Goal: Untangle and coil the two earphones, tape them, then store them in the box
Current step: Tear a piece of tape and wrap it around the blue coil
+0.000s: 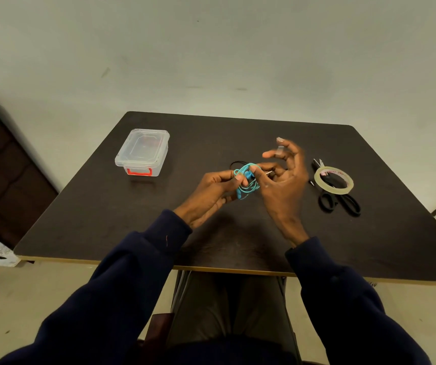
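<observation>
A coiled turquoise earphone hangs between my two hands above the middle of the dark table. My left hand pinches the coil at its left side. My right hand holds the coil's right side near the plug with thumb and lower fingers, while its upper fingers are spread and carry a small piece of clear tape. A black earphone cable shows just behind the coil, mostly hidden. The clear plastic box with a red latch stands lidded at the back left.
A roll of clear tape lies on top of black scissors at the right of the table. A dark cabinet stands at the far left. The table's front edge is close to my lap.
</observation>
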